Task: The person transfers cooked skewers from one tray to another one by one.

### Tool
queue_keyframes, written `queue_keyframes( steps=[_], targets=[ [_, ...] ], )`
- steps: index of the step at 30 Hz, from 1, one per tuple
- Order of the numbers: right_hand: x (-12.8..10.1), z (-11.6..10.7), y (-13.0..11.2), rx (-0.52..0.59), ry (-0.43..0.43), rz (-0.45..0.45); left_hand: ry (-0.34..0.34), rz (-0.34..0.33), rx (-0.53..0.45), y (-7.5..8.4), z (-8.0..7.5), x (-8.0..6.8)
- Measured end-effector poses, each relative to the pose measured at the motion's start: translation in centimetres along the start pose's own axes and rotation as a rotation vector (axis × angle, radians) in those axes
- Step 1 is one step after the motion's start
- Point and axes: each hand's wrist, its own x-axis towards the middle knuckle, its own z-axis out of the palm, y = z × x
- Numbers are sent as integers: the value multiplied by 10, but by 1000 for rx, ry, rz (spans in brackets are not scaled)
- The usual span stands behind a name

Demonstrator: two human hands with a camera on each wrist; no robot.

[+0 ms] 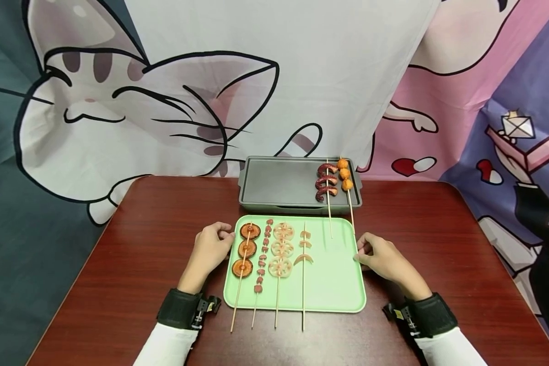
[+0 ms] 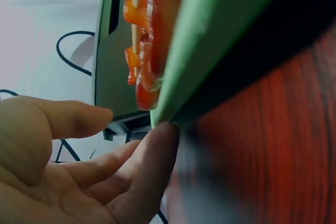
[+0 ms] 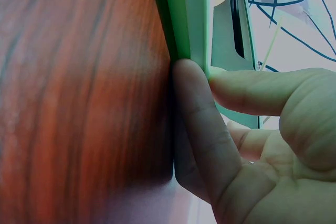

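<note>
A light green tray (image 1: 334,274) bears several skewers: brown round slices like mushroom (image 1: 247,249), small reddish chunks (image 1: 262,257), pale lotus root slices (image 1: 280,268) and thin crescent pieces (image 1: 304,258). At the tray's left edge is my left hand (image 1: 210,249). In the left wrist view its index fingertip (image 2: 167,129) touches the rim, while the thumb stands apart from it. My right hand (image 1: 386,260) pinches the tray's right edge; thumb and index finger meet the rim (image 3: 191,19) in the right wrist view. The tray's underside is hidden in the head view.
Behind the tray sits a grey grill pan (image 1: 283,183). Curled dark red pieces on a skewer (image 1: 327,180) and orange balls on another (image 1: 345,174) lie at its right, their sticks reaching over the tray. All stands on a reddish wooden table (image 1: 132,264) before a printed cloth (image 1: 338,61).
</note>
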Motion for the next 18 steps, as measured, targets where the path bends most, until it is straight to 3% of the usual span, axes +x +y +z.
queue_keyframes(
  steps=[12, 18],
  targets=[
    [-1, 1, -2, 11, 12, -3, -49, 35, 89, -7, 4, 1],
    [-1, 1, -3, 29, 13, 2, -84, -5, -27, -11, 5, 3]
  ],
)
